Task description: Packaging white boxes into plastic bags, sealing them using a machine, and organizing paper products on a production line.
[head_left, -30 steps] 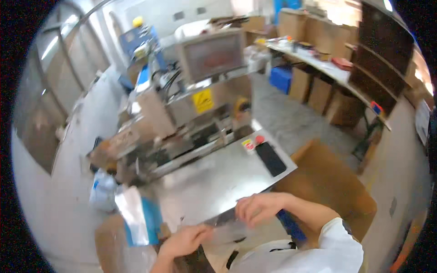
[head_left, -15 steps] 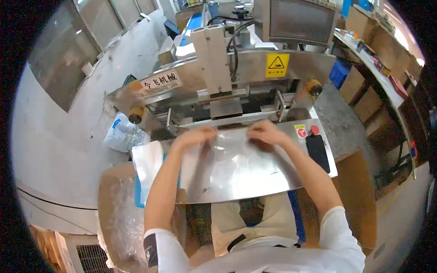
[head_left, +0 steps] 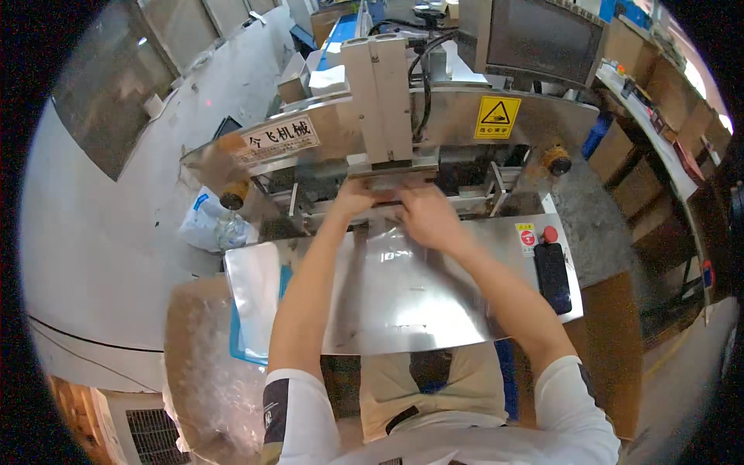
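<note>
A metal sealing-type machine (head_left: pixel 380 101) stands before me, with an upright block over its narrow slot. At that slot, under the block, both hands are close together. My left hand (head_left: pixel 355 198) is closed at the upper edge of a clear plastic bag (head_left: pixel 394 242), its fingertips partly blurred. My right hand (head_left: pixel 428 217) is beside it, fingers bent and closed on the same bag's edge. The bag hangs toward me over the shiny metal plate (head_left: pixel 418 298); its outline is hard to make out against the glare.
A stack of clear bags (head_left: pixel 256 283) lies on a blue tray (head_left: pixel 242 341) at the left. Below it a cardboard box (head_left: pixel 182 325) holds loose clear plastic. A black phone (head_left: pixel 552 279) and a red button (head_left: pixel 550 233) are at the plate's right. A monitor (head_left: pixel 542 39) stands behind.
Both hands have moved forward from the plate's far edge to the slot under the block, and closer together. The view has shifted slightly.
</note>
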The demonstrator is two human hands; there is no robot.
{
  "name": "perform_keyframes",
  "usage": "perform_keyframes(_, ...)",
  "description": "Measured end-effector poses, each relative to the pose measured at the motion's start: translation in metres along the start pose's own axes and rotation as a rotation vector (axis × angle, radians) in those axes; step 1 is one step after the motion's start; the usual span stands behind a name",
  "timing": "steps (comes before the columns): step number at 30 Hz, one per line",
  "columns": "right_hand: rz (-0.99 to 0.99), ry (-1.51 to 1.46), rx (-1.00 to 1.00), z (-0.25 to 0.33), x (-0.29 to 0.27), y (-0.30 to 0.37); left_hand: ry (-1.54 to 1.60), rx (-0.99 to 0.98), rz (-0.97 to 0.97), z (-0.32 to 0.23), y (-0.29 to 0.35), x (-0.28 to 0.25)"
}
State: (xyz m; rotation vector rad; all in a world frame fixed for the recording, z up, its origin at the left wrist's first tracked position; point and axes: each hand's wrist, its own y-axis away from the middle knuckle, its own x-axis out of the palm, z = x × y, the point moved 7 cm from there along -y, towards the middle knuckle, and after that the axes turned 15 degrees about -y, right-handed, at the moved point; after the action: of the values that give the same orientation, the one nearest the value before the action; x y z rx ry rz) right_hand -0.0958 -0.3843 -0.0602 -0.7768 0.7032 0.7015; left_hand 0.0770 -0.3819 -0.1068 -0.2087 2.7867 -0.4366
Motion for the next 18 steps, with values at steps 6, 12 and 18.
perform_keyframes(6, 0.009, 0.109, 0.072, -0.031, -0.002, 0.022, -1.172, -0.073, -0.050, -0.102, 0.122, 0.114)
perform_keyframes(12, 0.069, 0.076, 0.034, -0.029, 0.001, 0.018, -1.207, -0.051, -0.173, -0.121, 0.217, 0.156)
perform_keyframes(18, 0.103, 0.052, 0.026, -0.021, 0.001, 0.014, -1.175, -0.077, -0.183, -0.118, 0.221, 0.155)
